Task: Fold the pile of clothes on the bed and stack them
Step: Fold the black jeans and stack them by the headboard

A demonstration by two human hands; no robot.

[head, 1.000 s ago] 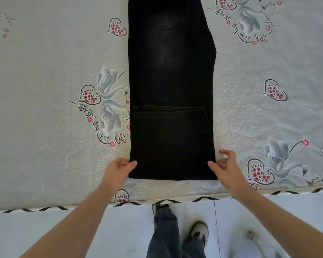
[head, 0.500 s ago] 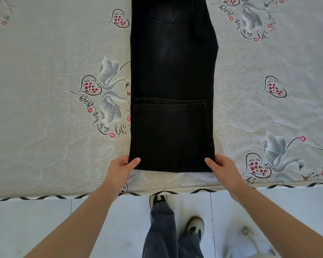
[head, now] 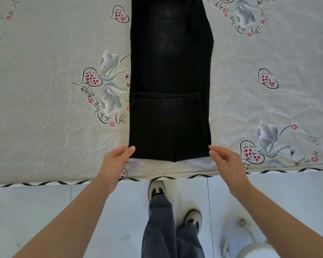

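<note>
Lengthwise across the bed lies a pair of black jeans, folded in half along the leg line so that it forms one long dark strip running from the near edge of the mattress toward the far side, where it leaves the picture. A back pocket shows at the top of the view. The leg ends have been turned back over the strip, and their hems form a straight seam across it partway up, so the nearest part is a doubled panel. That panel's folded end lies just short of the bed's near edge, roughly at the middle of that edge.

At the near left corner of the panel sits the left hand, fingers curled, thumb tip touching the cloth's corner; whether it actually pinches the fabric cannot be told. At the near right corner sits the right hand, fingers loosely bent, thumb and forefinger tips touching the corner; its grip is equally unclear. Both forearms reach in over the bed's near edge.

Around the jeans the grey bedcover carries printed swans, hearts and looping script. Its near edge has a black zigzag trim. Below it are pale floor tiles, the person's grey trouser legs and two white-and-black shoes.
</note>
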